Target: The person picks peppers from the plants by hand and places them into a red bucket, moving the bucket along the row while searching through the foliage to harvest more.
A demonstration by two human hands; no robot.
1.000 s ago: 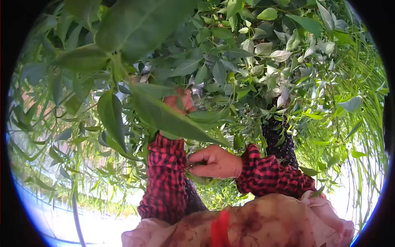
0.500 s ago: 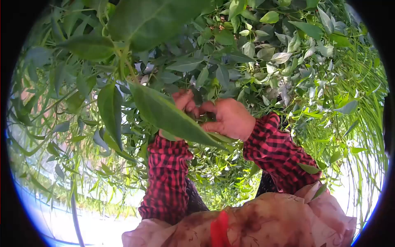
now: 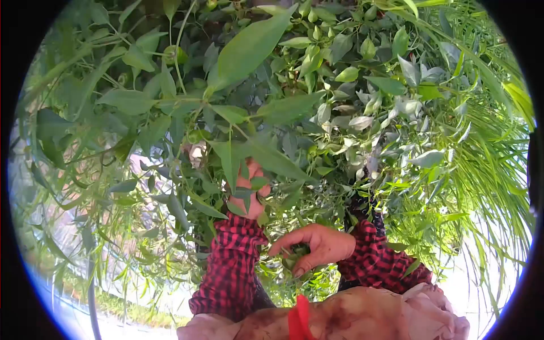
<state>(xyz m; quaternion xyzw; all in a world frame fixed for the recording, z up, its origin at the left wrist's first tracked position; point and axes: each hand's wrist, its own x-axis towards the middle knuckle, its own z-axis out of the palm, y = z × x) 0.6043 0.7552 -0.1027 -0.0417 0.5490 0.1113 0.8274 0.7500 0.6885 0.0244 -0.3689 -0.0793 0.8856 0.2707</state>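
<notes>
Amid the pointed green leaves of a bushy plant, my left hand has its fingers curled. Leaves hang in front of it and hide most of the fingers, so what it grips cannot be made out. My right hand is lower and to the right, below the thick foliage. Its thumb and forefinger are spread apart, with nothing visible held between them. Both arms wear red and black checked sleeves. A large leafy sprig hangs close to the camera, over my left hand.
Small round green fruits hang at the upper left. Long grassy blades rise along the right side. A pale, brown-blotched cloth with a red strip covers my front. A thin grey pole stands at lower left.
My right hand has moved away from the left, down towards my body, and its fingers have opened. My left hand has shifted slightly lower. The view has tilted, moving the near leaves.
</notes>
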